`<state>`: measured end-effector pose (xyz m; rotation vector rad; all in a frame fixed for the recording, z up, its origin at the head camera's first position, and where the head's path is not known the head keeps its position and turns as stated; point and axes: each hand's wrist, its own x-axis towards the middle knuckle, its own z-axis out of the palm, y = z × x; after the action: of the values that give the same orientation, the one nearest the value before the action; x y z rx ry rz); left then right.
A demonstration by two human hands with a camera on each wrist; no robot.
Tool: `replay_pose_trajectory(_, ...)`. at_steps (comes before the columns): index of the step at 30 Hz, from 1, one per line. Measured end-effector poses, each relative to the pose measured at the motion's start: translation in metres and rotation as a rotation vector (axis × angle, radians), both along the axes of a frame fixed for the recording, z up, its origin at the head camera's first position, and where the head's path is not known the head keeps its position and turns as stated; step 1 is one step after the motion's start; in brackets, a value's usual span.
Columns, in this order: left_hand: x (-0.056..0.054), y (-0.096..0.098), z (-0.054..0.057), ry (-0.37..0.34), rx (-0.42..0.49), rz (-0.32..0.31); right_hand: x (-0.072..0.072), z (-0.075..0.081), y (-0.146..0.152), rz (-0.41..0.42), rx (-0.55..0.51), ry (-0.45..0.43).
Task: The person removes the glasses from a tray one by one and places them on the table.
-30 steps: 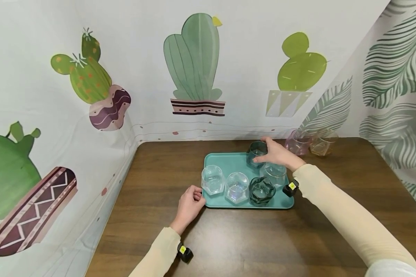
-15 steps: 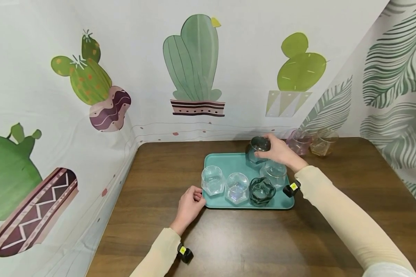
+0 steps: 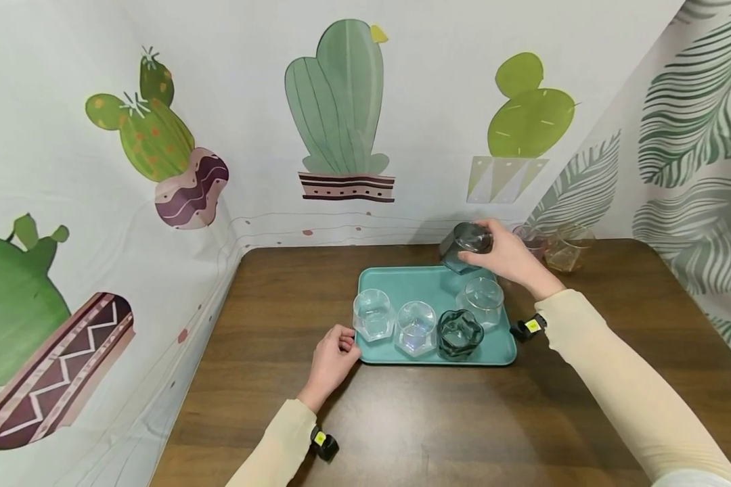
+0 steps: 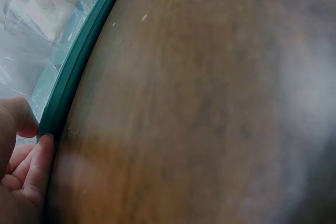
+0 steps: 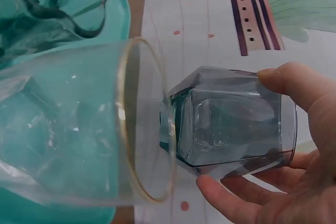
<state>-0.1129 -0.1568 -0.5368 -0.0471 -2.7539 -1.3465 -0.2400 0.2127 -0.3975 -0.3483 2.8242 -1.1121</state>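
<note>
My right hand (image 3: 507,257) grips a smoky grey faceted glass (image 3: 461,248) by its sides, thumb on one side and fingers on the other. The glass is raised and slightly tilted over the back edge of a teal tray (image 3: 396,279). In the right wrist view this grey glass (image 5: 231,124) shows nothing inside. At the tray's front left corner, my left hand (image 3: 331,358) pinches the rim. On the tray stand a clear glass (image 3: 373,316), an iridescent clear glass (image 3: 417,329), a dark green wavy glass (image 3: 459,336) and a gold-rimmed clear glass (image 3: 484,301).
Behind my right hand, a pink glass (image 3: 531,240) and an amber glass (image 3: 568,249) stand on the brown wooden table (image 3: 438,426). The pink one is partly hidden. A cloth backdrop (image 3: 426,122) with printed cacti rises along the table's back edge.
My right hand has lifted the grey glass off the tray and carried it up, back and slightly right. My left hand stays at the tray corner.
</note>
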Motion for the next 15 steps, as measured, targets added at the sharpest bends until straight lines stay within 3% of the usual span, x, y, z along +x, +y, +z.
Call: replay_pose_trajectory(15, -0.002, -0.002, -0.002, 0.025, 0.039, -0.02, 0.026, 0.024, 0.039, -0.089, 0.033, 0.083)
